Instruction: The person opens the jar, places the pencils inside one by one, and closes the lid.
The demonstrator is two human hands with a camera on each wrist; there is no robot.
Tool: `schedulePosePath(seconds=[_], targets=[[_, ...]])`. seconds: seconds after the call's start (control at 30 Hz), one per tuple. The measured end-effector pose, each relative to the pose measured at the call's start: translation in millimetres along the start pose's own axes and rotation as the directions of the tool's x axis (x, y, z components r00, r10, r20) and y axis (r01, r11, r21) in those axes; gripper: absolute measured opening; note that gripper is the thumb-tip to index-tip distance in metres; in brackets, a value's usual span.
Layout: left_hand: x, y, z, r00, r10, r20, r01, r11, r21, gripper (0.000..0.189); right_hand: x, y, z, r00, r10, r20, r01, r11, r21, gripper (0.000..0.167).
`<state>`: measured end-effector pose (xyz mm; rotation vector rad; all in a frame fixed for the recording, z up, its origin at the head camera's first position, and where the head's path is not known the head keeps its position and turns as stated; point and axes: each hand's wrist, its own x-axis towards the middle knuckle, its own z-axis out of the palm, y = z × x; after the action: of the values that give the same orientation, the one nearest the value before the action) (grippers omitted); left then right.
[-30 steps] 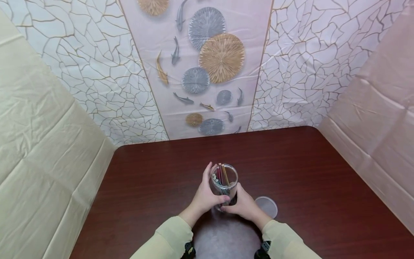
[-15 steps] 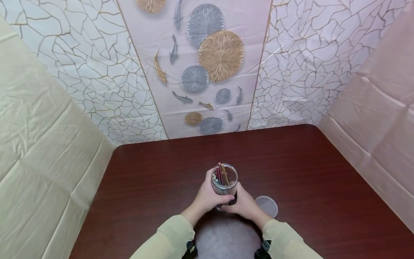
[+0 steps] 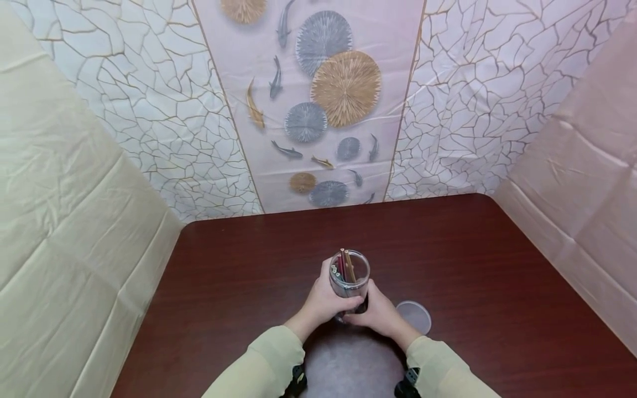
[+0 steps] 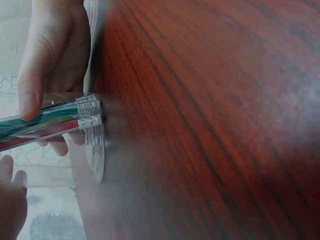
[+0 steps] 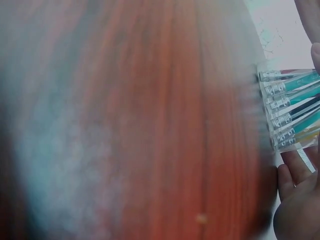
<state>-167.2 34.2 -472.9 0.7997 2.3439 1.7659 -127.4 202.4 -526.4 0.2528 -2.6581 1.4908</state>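
Observation:
A clear round jar (image 3: 350, 287) stands upright before me, with several pencils (image 3: 348, 266) leaning on the left inside it. Their metal-banded ends point down at the base, as both wrist views show. My left hand (image 3: 322, 301) grips the jar from the left, its thumb across the front. Lower down on the right side, my right hand (image 3: 377, 314) holds it near the base, thumb in front. The left wrist view has the right thumb (image 4: 31, 102) lying over the green and red pencils (image 4: 60, 119). Fingers behind the jar are partly hidden.
A round translucent disc (image 3: 414, 317), like a lid, lies flat on the dark red wooden table (image 3: 473, 265) just right of my right wrist. Patterned cloth (image 3: 438, 138) hangs behind the table's far edge, with plain cloth (image 3: 89, 249) along both sides.
The left hand's fingers, raised along the jar's far side a second ago, now wrap lower around it. The view has shifted slightly; jar, pencils and disc stay put.

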Motion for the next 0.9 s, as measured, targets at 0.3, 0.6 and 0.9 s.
schedulePosePath(seconds=[0.3, 0.6, 0.9], targets=[[0.9, -4.9, 0.9, 1.0, -0.025, -0.001, 0.025, 0.999, 0.026, 0.095, 0.7, -4.6, -4.8, 0.997, -0.063, 0.042, 0.064, 0.998, -0.019, 0.09], [1.0, -4.6, 0.8, 1.0, -0.019, -0.014, 0.02, 0.998, 0.051, 0.095, 0.5, -9.4, -14.3, 0.981, -0.153, 0.115, 0.165, 0.982, -0.098, 0.068], [0.5, -5.1, -0.4, 1.0, -0.021, 0.0, 0.021, 1.0, 0.008, 0.095, -8.4, -15.0, -34.1, 0.991, -0.104, 0.087, 0.123, 0.961, -0.25, 0.065]])
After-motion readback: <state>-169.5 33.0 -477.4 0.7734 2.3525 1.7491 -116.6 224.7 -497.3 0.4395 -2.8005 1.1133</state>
